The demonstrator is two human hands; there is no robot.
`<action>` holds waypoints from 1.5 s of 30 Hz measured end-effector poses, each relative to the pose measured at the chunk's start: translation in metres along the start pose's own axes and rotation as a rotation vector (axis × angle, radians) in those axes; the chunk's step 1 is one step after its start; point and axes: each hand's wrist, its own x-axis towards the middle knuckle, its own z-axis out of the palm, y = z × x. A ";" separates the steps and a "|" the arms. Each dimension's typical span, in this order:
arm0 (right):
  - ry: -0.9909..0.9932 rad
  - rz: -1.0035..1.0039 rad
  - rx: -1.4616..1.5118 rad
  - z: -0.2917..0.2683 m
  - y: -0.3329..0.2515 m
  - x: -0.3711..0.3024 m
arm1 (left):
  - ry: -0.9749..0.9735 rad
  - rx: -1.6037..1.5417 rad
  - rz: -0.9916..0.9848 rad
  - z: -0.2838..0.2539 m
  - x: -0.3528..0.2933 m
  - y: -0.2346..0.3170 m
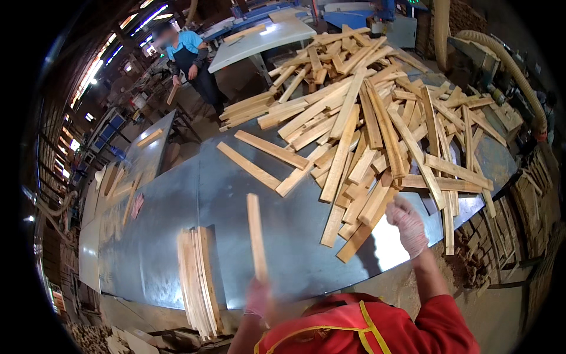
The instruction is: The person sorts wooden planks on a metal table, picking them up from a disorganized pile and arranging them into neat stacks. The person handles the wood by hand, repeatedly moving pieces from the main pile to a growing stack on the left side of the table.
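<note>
My left hand (pixel 257 300), gloved and blurred by motion, is closed round the near end of a wooden slat (pixel 255 233), which points away over the metal table. My right hand (pixel 408 225), in a pale glove, is curled at the near right edge of a big heap of wooden slats (pixel 359 118). Its fingers are bent beside the slat ends; whether they grip one is hidden. Left of my left hand lies a neat row of slats (pixel 197 277), side by side, overhanging the table's near edge.
The grey metal table (pixel 159 242) spans the front. Another person (pixel 191 56) stands at the far left, a piece of wood in one hand. Stacked wood (pixel 501 236) lies below the table at right. A ribbed hose (pixel 513 59) hangs at the far right.
</note>
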 end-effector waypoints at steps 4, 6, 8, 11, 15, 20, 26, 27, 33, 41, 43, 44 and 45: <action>-0.343 -0.396 -0.145 0.093 -0.138 -0.055 | 0.334 0.439 -0.113 -0.090 -0.033 -0.008; -0.420 -0.691 -0.215 0.153 -0.198 -0.103 | 0.409 0.732 -0.098 -0.132 -0.063 -0.076; -0.397 -0.959 -0.430 0.176 -0.239 -0.145 | 0.346 0.916 -0.243 -0.141 -0.067 -0.082; -0.321 -1.175 -0.719 0.194 -0.288 -0.189 | 0.367 0.864 -0.096 -0.144 -0.052 -0.093; -0.312 -1.184 -0.870 0.212 -0.306 -0.186 | 0.453 0.914 -0.038 -0.138 -0.044 -0.087; -0.147 -1.212 -0.984 0.192 -0.367 -0.259 | 0.566 0.753 0.423 -0.108 -0.030 -0.052; 0.085 -1.047 -1.095 0.125 -0.341 -0.267 | 0.001 0.625 0.521 -0.046 -0.010 0.127; 0.100 -1.049 -1.108 0.114 -0.345 -0.258 | -0.071 0.622 0.548 -0.037 -0.014 0.145; 0.070 -1.260 -1.205 0.072 -0.376 -0.225 | -0.282 0.572 0.797 0.039 -0.004 0.242; 0.089 -0.723 -0.682 -0.149 -0.308 -0.027 | -0.585 -0.009 0.676 0.262 0.061 0.352; 0.326 -0.184 -0.554 -0.278 -0.245 0.042 | -0.612 0.000 0.593 0.316 0.066 0.411; 0.393 0.040 -0.940 -0.353 -0.200 0.064 | -0.637 0.007 0.548 0.336 0.063 0.431; 0.303 0.135 -0.954 -0.381 -0.164 0.075 | -0.744 -0.013 0.451 0.346 0.068 0.452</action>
